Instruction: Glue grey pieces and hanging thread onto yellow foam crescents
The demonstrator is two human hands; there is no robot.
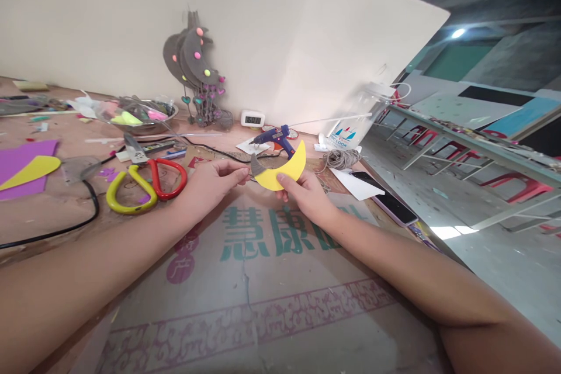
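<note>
A yellow crescent moon (287, 174) is held up over the printed cardboard sheet, and grey cord covers its left tip. My right hand (307, 193) pinches the crescent's lower edge, thumb on its front face. Just left of the wrapped tip, my left hand (221, 180) is closed, thumb and index finger pressed together; what they hold is too small to make out. Behind the crescent lies a blue glue gun (278, 138). A bundle of grey cord (340, 159) rests to the right of it.
Scissors with yellow and red handles (169, 178) lie at left, beside a black cable and purple and yellow sheets. Farther back are a metal bowl (146, 127), hanging grey moon ornaments (197, 61) and a small clock (252, 118). A phone (388, 198) and plastic jug (350, 123) are at right.
</note>
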